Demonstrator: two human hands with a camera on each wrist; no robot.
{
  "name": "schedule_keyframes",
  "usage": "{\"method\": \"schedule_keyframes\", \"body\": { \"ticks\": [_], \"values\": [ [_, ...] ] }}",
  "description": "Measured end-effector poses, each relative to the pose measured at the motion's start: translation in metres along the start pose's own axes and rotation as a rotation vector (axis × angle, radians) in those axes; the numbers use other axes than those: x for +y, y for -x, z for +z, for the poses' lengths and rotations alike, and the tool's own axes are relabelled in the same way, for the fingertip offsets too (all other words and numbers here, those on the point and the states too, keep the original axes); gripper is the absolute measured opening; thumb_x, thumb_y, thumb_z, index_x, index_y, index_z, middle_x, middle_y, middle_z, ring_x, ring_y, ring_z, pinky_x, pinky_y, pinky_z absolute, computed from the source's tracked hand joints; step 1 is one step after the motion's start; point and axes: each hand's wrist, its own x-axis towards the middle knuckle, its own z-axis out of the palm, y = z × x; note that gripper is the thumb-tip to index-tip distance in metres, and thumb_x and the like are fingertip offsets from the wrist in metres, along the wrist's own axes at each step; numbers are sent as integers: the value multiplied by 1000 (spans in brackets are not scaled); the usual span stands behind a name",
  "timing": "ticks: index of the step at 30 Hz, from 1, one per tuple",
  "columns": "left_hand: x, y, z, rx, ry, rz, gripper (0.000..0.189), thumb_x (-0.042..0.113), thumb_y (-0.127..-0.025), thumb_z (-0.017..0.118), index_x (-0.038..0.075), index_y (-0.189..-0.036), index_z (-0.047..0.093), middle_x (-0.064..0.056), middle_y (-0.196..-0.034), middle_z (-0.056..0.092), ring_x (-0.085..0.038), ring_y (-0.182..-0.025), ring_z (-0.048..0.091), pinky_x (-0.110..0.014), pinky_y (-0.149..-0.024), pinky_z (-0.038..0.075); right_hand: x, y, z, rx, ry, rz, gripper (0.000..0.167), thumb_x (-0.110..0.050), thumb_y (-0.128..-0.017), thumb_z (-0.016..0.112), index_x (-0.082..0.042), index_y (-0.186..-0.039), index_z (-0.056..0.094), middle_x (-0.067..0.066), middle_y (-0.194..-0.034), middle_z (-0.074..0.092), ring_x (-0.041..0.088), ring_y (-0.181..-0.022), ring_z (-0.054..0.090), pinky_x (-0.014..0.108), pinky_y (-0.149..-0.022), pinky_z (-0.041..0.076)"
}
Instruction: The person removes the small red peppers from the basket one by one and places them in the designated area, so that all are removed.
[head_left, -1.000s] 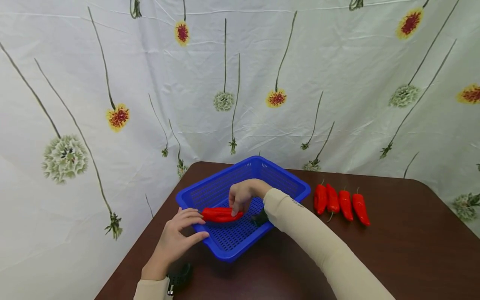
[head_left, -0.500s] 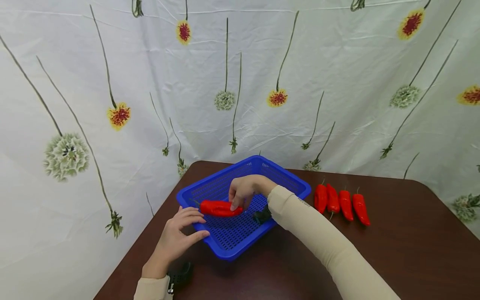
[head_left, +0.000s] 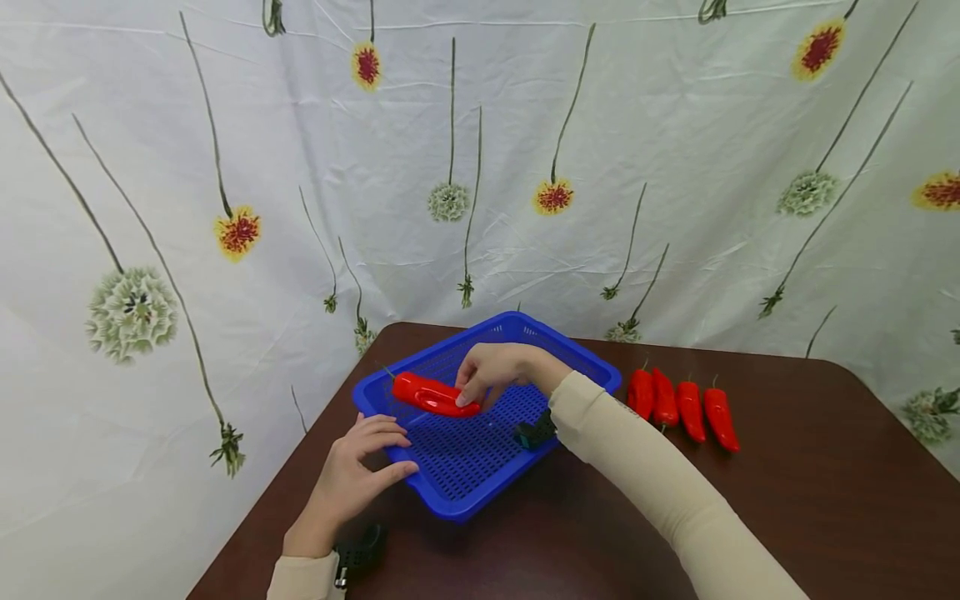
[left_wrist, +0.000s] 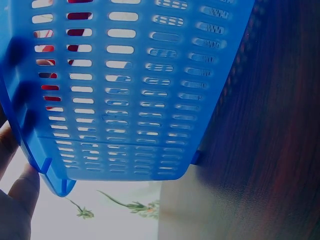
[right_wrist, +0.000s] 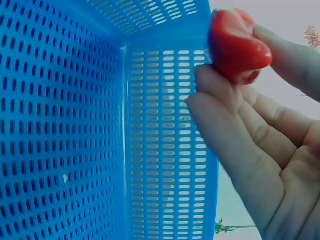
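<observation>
In the head view my right hand pinches a long red chili pepper by its tip, over the inside of the blue plastic basket. The pepper's stem end points left and tilts upward, level with the basket's far left rim. Seen from the right wrist, the pepper's red tip is between thumb and fingers. My left hand holds the basket's left rim. Its thumb presses the rim in the left wrist view, and finger shadows show through the slotted wall.
Several red chili peppers lie in a row on the dark brown table, right of the basket. Behind the table hangs a white flower-patterned cloth. A black wrist device sits beneath the left wrist.
My right hand has lifted the pepper from low in the basket, and its stem end has risen to rim height. The left hand keeps its place on the rim.
</observation>
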Motion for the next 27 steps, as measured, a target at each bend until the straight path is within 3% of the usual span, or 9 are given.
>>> {"method": "schedule_keyframes", "body": {
  "ticks": [15, 27],
  "values": [
    [0, 0, 0, -5, -13, -19, 34, 4, -66, 91, 16, -93, 76, -10, -99, 74, -8, -111, 60, -81, -106, 27, 3, 23, -1, 70, -157, -88, 20, -8, -91, 72, 3, -108, 70, 12, -99, 73, 21, -86, 72, 44, -86, 63],
    [1, -1, 1, -3, 1, -8, 32, 3, -66, 91, 13, -93, 76, -9, -99, 74, -3, -112, 58, -81, -106, 26, 16, 44, -3, 133, -247, -145, 22, -7, -93, 69, 4, -113, 69, 10, -100, 73, 20, -87, 72, 51, -93, 59]
  ]
}}
